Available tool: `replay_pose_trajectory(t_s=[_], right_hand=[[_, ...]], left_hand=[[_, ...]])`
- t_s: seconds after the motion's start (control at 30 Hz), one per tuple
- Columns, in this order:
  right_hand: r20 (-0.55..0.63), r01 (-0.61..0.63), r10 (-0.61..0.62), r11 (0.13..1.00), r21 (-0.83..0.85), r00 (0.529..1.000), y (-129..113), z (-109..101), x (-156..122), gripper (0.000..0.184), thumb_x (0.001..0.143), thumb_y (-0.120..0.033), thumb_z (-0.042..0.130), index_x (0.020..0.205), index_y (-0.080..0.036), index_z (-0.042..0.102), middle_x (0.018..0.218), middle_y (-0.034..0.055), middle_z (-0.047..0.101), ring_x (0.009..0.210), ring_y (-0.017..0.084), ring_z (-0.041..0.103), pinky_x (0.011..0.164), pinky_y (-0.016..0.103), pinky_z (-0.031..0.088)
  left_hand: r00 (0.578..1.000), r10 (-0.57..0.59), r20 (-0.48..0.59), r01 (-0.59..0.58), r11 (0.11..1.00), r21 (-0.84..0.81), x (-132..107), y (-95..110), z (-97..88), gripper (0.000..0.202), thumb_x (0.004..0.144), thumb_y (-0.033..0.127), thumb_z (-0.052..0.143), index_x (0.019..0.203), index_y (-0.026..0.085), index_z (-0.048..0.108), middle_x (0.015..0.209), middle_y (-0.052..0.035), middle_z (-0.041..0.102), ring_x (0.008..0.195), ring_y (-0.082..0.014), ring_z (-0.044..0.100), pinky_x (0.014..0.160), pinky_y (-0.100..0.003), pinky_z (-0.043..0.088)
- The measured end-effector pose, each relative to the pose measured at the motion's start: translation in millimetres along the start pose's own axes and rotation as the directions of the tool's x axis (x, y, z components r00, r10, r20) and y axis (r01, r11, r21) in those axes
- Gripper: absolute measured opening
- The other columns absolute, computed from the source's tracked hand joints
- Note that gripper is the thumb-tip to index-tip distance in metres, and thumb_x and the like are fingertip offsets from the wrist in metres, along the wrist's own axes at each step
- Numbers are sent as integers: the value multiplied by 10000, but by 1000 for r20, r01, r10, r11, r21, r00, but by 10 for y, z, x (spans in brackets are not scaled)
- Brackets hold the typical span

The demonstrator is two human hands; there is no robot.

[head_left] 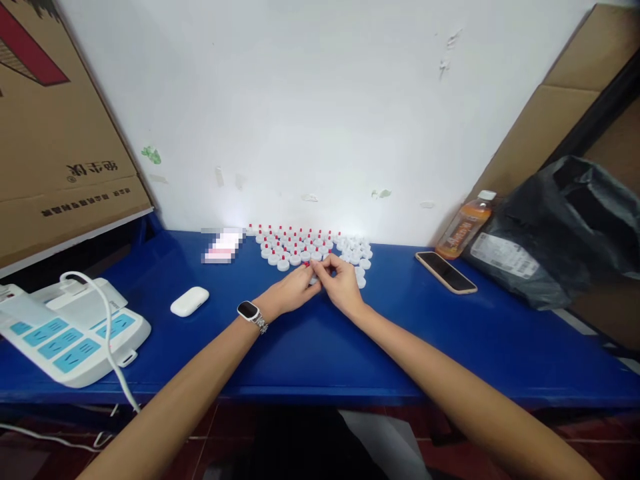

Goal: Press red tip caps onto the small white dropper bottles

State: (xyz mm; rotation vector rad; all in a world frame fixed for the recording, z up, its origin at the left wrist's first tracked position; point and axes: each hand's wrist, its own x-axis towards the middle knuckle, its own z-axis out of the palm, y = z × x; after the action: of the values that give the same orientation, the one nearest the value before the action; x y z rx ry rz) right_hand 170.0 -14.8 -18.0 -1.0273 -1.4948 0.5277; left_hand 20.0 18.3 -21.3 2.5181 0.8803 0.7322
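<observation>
My left hand (291, 291), with a watch (250, 313) on its wrist, and my right hand (344, 280) meet at the middle of the blue table (450, 340). The fingertips of both pinch together around a small white cap (315, 269) with a red bit showing. Just behind them stands a cluster of several small white caps with red tips (293, 244). To the right of that cluster lie plain white caps (357, 252) without red tips.
A white earbud case (189, 301) and a white power strip (65, 333) with a cable lie at the left. A phone (445, 271), an orange drink bottle (465, 225) and a black plastic bag (565, 230) sit at the right. Cardboard boxes flank both sides.
</observation>
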Motion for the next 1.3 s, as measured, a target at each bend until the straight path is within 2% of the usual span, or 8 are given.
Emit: replay_pose_trajectory(t_s=[0.17,0.3,0.43,0.57,0.7,0.8,1.03,1.3], right_hand=[[20,-4,3,1000,30,1000,-1,-87,94,231,849,-412,640,770,-203,579,659,-28,555,603,126,486,596,260,400],[-47,-6,-2,986,-167,999,47,-288,197,206,863,-380,611,766,-202,581,657,-15,590,609,139,517,612,272,405],[24,37,-29,851,-524,999,165,-436,296,103,857,-260,603,777,-201,625,752,16,677,720,176,573,745,321,398],[172,123,-4,713,-690,985,244,-393,376,96,864,-201,588,797,-202,657,777,28,708,871,222,595,888,388,336],[175,106,27,706,-700,984,261,-366,411,95,864,-253,613,881,-203,692,787,28,723,919,242,593,908,405,317],[122,66,21,747,-662,992,255,-485,396,176,870,-297,608,992,-215,705,808,22,729,925,236,602,910,398,327],[7,-37,49,833,-552,999,186,-895,327,229,893,-301,509,814,-206,702,830,20,724,752,173,615,746,297,412],[70,-97,182,764,-637,981,177,-935,12,103,816,-261,602,845,-197,678,661,5,646,607,150,571,600,262,382]], left_hand=[[996,-54,-67,45,990,-136,35,112,-23,302,932,355,495,1150,159,565,925,-57,664,797,-188,613,726,-314,491],[986,-121,-114,109,988,-110,-1,64,-90,496,900,511,574,1252,173,489,713,35,559,630,-146,528,601,-267,401],[978,-172,-116,170,985,-23,-32,-63,-201,358,938,536,494,976,199,608,627,37,527,568,-133,489,571,-265,347],[973,-194,-124,198,980,15,-36,-117,-249,380,939,539,482,850,197,622,646,16,573,590,-140,521,580,-270,342],[976,-200,-86,203,978,37,-35,-115,-218,378,945,533,470,834,202,614,629,21,575,581,-141,526,567,-266,328],[979,-193,-64,196,980,39,-32,-119,-194,381,947,534,463,834,204,616,632,19,579,583,-142,527,563,-265,322],[983,-181,-31,182,983,30,-13,-138,-176,392,941,544,462,849,202,631,644,13,578,579,-141,507,562,-267,325],[988,-157,14,156,986,61,3,-79,-163,418,945,554,448,846,195,637,683,-3,612,617,-151,537,599,-280,370]])
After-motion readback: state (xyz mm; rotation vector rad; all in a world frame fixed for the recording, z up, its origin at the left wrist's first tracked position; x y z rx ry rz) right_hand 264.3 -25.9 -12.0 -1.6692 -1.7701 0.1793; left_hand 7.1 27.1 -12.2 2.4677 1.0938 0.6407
